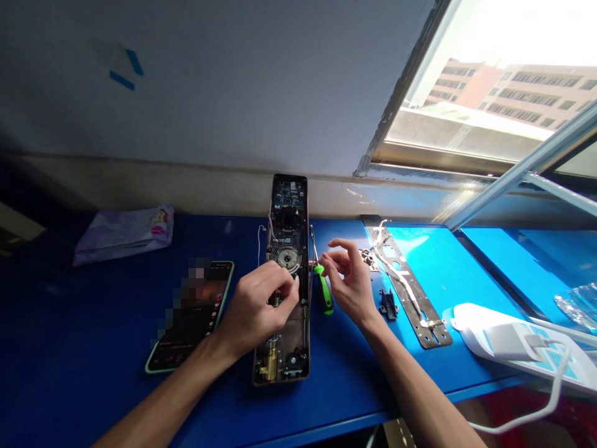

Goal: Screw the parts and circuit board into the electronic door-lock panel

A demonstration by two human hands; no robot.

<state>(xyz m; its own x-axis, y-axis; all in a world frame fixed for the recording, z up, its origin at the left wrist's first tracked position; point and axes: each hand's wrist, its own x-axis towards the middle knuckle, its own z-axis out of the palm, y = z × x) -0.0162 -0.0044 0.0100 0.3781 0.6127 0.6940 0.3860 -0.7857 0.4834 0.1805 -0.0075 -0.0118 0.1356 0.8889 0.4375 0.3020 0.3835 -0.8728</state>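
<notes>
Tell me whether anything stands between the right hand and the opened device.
Yes: the green-handled screwdriver lies between the right hand and the opened device, along its right side. It looks low, so the hand could probably pass over it.

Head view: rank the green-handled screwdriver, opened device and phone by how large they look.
1. Opened device, clearly largest
2. Phone, partly covered by the left arm
3. Green-handled screwdriver

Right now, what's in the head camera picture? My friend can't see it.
A person's left hand is over an open case of electronic parts on a blue table; the right hand is near a green screwdriver. A phone lies to the left, a dark plate to the right.
</notes>
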